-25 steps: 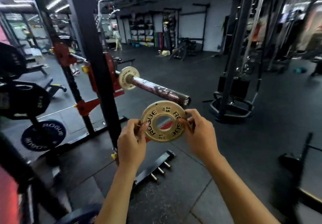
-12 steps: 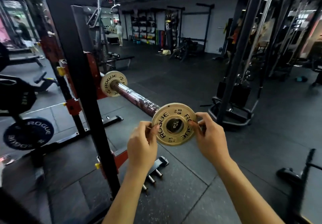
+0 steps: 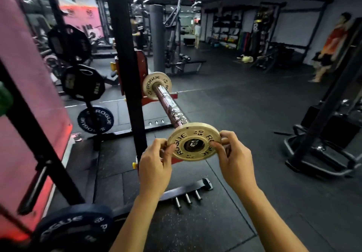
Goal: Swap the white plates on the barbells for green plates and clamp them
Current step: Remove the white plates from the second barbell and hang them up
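- While only one view exists, a head camera looking forward and down in a dim gym, it shows two bare forearms reaching toward a barbell sleeve [image 3: 172, 110] that points at the viewer.
- At the near tip of that sleeve sits a small white plate [image 3: 194, 141], cream in this light and printed ROGUE, its centre hole lined up with the bar's end.
- On the plate's left rim, the left hand [image 3: 154, 163] pinches with thumb and curled fingers.
- On the right rim, the right hand [image 3: 235, 161] pinches the same way, so both hands grip the one plate.
- Whether the plate is fully threaded on the sleeve or just at its tip cannot be told.
- Further along the sleeve, against the collar by the rack upright [image 3: 125, 75], a second white plate [image 3: 157, 85] is seated.
- No clamp shows on this sleeve, and no green plate is clearly visible.
- Dark plates [image 3: 95, 119] hang on storage pegs to the left.
- Judging from this, the swap is at an early stage: white plates remain at the bar, with green plates and clamping not yet done.
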